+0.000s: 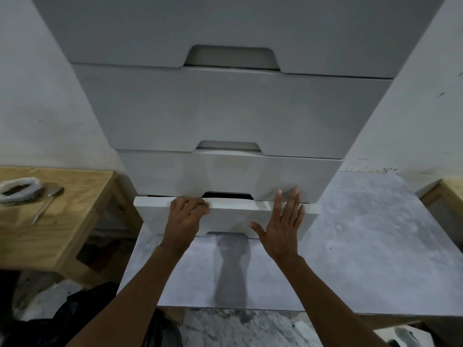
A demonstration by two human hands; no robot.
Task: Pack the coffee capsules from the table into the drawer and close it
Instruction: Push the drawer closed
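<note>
A tall white drawer unit fills the middle of the view, standing on a grey table. Its lowest drawer sticks out slightly, with a thin dark gap above its front. My left hand rests on the top edge of that drawer front, fingers curled over it. My right hand lies flat against the drawer front with fingers spread, fingertips reaching the drawer above. No coffee capsules are visible. The drawer's inside is hidden.
A wooden side table stands at the left, carrying a white ring-shaped object and a metal spoon. Dark cloth lies on the floor below. Another wooden piece shows at the right edge.
</note>
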